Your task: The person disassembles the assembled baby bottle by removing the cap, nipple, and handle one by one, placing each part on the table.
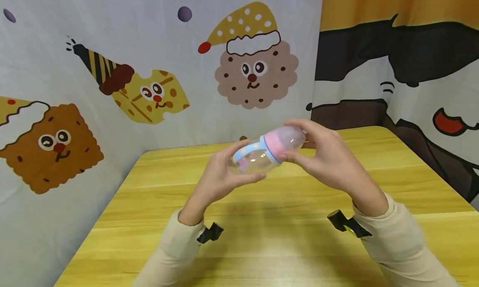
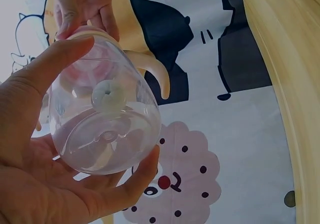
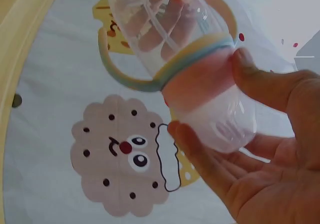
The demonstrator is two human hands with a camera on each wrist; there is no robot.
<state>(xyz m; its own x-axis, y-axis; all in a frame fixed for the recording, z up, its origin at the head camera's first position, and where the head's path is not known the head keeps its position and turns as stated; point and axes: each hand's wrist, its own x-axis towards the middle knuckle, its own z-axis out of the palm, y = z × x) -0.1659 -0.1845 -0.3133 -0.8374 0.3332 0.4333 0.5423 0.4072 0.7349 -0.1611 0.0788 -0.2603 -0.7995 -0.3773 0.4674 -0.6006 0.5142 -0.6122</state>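
Note:
A clear baby bottle (image 1: 258, 164) is held tilted above the table, its capped end up to the right. My left hand (image 1: 220, 170) grips the rounded bottle body, thumb along one side and fingers round the other. My right hand (image 1: 329, 158) holds the other end, with thumb and fingers at the pink collar (image 3: 200, 81) and the translucent cap (image 3: 225, 119). A blue handle ring (image 3: 132, 81) with two curved arms circles the bottle's neck. Through the clear wall in the left wrist view, a pale round straw weight (image 2: 108, 96) shows inside.
Below the hands is a wood-grain table (image 1: 277, 237). A white cloth (image 1: 168, 37) printed with cartoon biscuits and cheese hangs behind it, with another patterned cloth (image 1: 351, 87) at the right. Small black wrist cameras (image 1: 348, 223) sit on both sleeves.

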